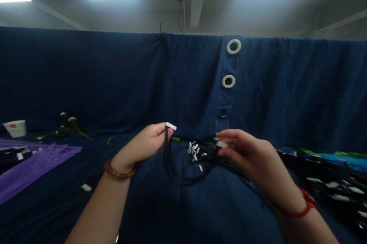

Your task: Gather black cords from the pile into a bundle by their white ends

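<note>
A black wire harness point(183, 180) hangs in a U-shaped loop between my two hands. My left hand point(147, 142) pinches its left end, just beside a white connector point(171, 126) that sticks up past the fingertips. The right end is in the closed fingers of my right hand point(254, 154), where a second white connector point(222, 144) shows between thumb and fingers. Behind the loop, on the dark blue cloth, lies a small pile of white connector pieces point(193, 150), with one loose piece point(200, 168) nearer to me.
Many black harnesses with white connectors point(340, 198) lie heaped at the right. On the left are a purple bag point(54, 154), a white cup point(15, 128) and a sprig of flowers point(71, 127). A blue curtain point(114, 79) closes off the back.
</note>
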Available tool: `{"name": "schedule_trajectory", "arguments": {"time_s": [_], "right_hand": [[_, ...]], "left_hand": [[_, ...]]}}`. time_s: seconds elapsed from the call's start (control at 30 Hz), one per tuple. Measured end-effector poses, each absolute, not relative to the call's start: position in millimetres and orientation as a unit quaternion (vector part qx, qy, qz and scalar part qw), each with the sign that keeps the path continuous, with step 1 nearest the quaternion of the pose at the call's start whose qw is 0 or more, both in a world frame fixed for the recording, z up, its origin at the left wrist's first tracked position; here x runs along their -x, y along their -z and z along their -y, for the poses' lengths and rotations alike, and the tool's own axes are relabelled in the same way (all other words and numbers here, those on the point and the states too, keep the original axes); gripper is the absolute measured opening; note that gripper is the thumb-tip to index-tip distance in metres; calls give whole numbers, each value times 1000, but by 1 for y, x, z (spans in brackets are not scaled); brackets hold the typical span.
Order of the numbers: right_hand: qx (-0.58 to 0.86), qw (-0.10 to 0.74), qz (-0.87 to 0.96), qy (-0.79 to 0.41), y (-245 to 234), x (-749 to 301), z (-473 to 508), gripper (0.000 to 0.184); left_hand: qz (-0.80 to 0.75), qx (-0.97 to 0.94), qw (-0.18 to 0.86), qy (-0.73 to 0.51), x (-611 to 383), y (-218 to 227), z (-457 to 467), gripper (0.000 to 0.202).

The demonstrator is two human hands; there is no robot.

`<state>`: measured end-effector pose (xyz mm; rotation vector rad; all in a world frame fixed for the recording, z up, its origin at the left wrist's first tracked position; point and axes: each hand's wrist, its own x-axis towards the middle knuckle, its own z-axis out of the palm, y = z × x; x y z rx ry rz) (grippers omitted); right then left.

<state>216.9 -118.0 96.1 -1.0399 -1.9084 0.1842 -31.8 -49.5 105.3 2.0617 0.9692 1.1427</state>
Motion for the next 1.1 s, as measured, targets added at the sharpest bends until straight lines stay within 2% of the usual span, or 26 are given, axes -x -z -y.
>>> {"name": "schedule_trajectory", "arguments": {"time_s": [0.07,0.17,0.5,0.8,0.93,1.1], "right_hand": [[417,462,776,-104,-93,-211,116,14],[409,463,776,-128,-90,-206,113,14],[412,462,767,-167,-95,-200,120,18],[389,463,740,-296,-95,-203,116,22],[384,468,719,-343,-96,-204,115,21],[362,479,672,-432,-96,-217,106,25]], "left_hand": [[-320,-827,292,-359,13,-104,63,25],[-260,-876,263,-309,-11,-100,77,25],[-227,-883,215,-350,-29,-93,81,21],[-227,-890,229,-323,-28,-92,87,17],[-212,-874,299,-319,-29,-91,88,16],[-263,-753,543,-261,-35,-73,92,22]]}}
